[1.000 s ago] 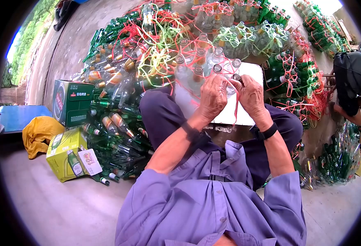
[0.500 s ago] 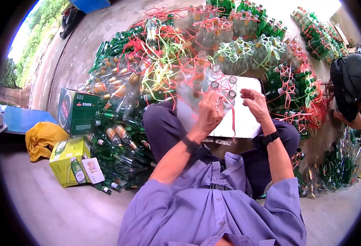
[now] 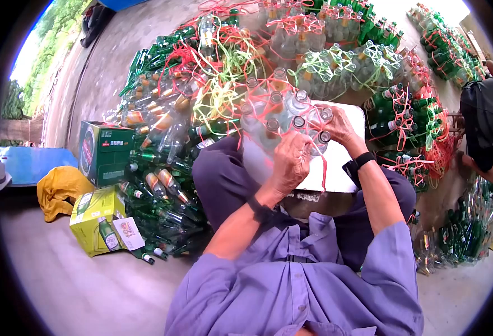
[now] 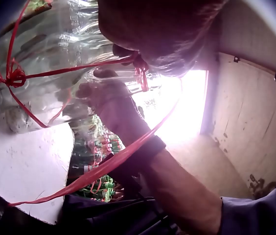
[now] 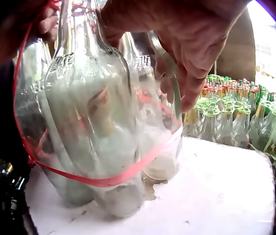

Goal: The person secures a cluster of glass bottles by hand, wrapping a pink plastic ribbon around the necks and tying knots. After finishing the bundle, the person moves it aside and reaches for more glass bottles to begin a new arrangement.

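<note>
A cluster of clear glass bottles (image 3: 271, 134), bound with red plastic strap (image 5: 103, 181), stands on a white board (image 3: 344, 173) between the person's knees. At the near side of the necks, the left hand (image 3: 291, 162) pinches the red strap, whose loose tail (image 3: 324, 173) hangs down over the board. On the cluster's right side, the right hand (image 3: 339, 126) has its thumb and fingers around the upper part of a bottle. The right wrist view shows this right hand (image 5: 187, 39) from above the glass, with the strap circling the lower bodies.
Loose green and clear bottles (image 3: 162, 201) lie piled on the left beside a green carton (image 3: 106, 154) and a yellow-green carton (image 3: 98, 224). Bundled bottles (image 3: 325, 70) stand beyond the board. Tangled yellow-green strap (image 3: 224, 92) lies over the pile. Another person's arm (image 3: 482, 168) shows at far right.
The right hand left the strap beside the left hand, lifted off to the right, then moved forward onto a bottle at the cluster's right side. The left hand stays at the near necks.
</note>
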A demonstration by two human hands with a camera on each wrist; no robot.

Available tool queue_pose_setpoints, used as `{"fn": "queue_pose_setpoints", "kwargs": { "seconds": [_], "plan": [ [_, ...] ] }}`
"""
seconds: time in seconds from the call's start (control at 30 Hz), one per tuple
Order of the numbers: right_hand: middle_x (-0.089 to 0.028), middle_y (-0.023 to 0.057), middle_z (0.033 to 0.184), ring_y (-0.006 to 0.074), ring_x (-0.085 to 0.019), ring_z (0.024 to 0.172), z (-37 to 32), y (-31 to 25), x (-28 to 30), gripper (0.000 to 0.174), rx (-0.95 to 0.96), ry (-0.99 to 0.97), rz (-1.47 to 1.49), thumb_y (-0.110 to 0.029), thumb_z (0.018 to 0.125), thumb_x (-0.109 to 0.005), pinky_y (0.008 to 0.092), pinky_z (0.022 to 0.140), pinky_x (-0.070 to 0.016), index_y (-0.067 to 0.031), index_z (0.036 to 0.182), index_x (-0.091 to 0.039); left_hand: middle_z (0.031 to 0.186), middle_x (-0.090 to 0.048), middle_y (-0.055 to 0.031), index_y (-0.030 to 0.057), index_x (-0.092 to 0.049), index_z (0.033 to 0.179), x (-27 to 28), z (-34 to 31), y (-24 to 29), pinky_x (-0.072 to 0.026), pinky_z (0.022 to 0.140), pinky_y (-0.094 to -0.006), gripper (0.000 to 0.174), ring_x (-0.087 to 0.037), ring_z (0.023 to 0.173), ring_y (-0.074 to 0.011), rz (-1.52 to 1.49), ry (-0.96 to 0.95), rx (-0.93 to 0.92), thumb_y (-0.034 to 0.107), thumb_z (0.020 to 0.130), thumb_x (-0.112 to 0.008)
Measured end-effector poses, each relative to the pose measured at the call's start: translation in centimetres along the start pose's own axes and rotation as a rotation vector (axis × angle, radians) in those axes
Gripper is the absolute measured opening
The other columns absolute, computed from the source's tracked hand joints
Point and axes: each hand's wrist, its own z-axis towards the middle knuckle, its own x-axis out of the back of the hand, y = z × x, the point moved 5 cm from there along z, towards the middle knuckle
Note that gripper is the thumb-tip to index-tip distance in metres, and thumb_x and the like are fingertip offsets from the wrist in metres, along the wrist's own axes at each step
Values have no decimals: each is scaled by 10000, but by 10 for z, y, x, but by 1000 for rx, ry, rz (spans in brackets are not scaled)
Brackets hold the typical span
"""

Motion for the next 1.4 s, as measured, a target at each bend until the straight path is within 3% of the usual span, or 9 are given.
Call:
{"fn": "queue_pose_setpoints", "kwargs": {
  "seconds": [0.2,0.37,0.7,0.9,0.97,1.1,1.17,1.27,1.4],
  "plan": [
    [-668,243,740,397,-662,686,-4,-3,3,351,-37,37,-85,-316,759,-773,458,666,-513,24,800,-700,833,-566,-156,32,-586,948,2,0,-2,-474,716,-464,102,-579,799,-380,-51,-60,-1,-1,875,-648],
    [-619,243,624,377,-658,588,-28,-10,-9,368,-101,108,-122,-310,738,-748,457,605,-512,50,734,-673,817,-589,-139,25,-616,934,26,2,-5,-478,680,-414,108,-599,757,-350,-34,-103,-3,1,864,-695],
    [-655,222,659,391,-674,626,-62,-18,-24,362,-211,196,-150,-333,767,-770,459,615,-529,13,733,-669,800,-603,-101,31,-634,873,41,5,-10,-462,804,-398,148,-588,829,-320,-95,-154,-53,-19,781,-740],
    [-733,217,872,295,-743,813,-78,-32,-18,342,-174,76,131,-259,814,-752,427,707,-548,23,1003,-716,810,-611,-91,39,-656,878,43,1,-4,-458,859,-407,170,-587,885,-322,7,-57,-106,-35,753,-744],
    [-741,221,976,265,-739,860,-94,-25,-18,424,-176,232,143,-240,844,-733,411,745,-549,35,1164,-688,818,-612,-93,37,-656,887,42,-1,-3,-464,858,-410,175,-586,897,-324,15,-40,-108,-44,755,-737],
    [-753,201,892,282,-746,860,-118,-47,-4,361,-385,173,-79,-259,931,-682,372,737,-559,80,1051,-720,873,-608,-101,24,-650,923,37,-6,-6,-474,843,-420,180,-576,936,-325,-60,-30,-40,-66,779,-710],
    [-746,148,790,193,-731,733,-127,-70,-8,399,-445,156,165,-290,1002,-631,307,681,-548,87,908,-716,889,-603,-104,21,-647,932,37,-7,-6,-476,835,-422,179,-571,942,-325,-59,-11,-42,-71,788,-701],
    [-721,71,746,135,-711,728,-135,-85,-28,393,-386,115,538,-279,1047,-583,262,627,-539,62,889,-700,897,-595,-106,21,-644,928,37,-7,-6,-470,834,-419,162,-563,939,-325,-49,2,-46,-67,800,-691],
    [-666,45,655,81,-621,584,-142,-121,-35,323,-407,99,625,-226,1052,-569,226,524,-472,42,917,-687,903,-594,-108,22,-642,923,40,-7,-3,-463,838,-420,144,-556,941,-324,-39,2,-64,-60,811,-681]
  ]
}}
